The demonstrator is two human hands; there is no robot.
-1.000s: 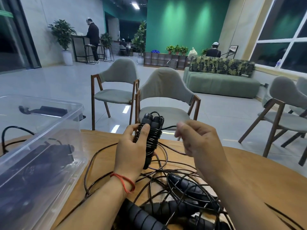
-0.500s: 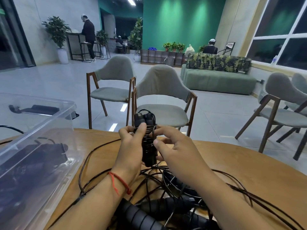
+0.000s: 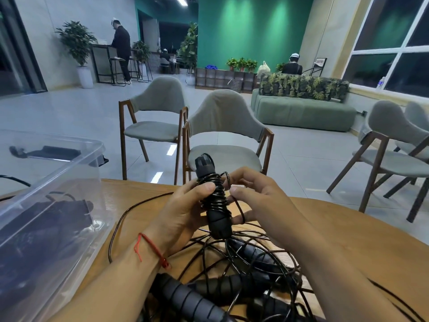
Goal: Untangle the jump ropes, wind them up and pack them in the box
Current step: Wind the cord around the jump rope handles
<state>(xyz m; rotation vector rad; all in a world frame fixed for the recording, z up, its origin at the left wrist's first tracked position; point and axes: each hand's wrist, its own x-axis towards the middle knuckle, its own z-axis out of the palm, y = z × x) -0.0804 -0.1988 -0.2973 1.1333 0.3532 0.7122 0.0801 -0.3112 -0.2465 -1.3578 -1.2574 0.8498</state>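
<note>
Jump rope bundle (image 3: 214, 201) gripped by left hand (image 3: 183, 214); right hand (image 3: 257, 198) pinches its cord (image 3: 240, 209). Wooden table (image 3: 348, 228): rope tangle (image 3: 243, 263), clear box (image 3: 58, 205) left. Grey chairs (image 3: 222, 117), green wall (image 3: 250, 31) beyond.

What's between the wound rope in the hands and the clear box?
Nothing visible. The left hand grips the wound rope above the table, right hand pinches its cord; the clear box stands open to the left.

Glossy black cord (image 3: 217, 201), clear plastic box (image 3: 69, 173), wood-grain table (image 3: 348, 231).
</note>
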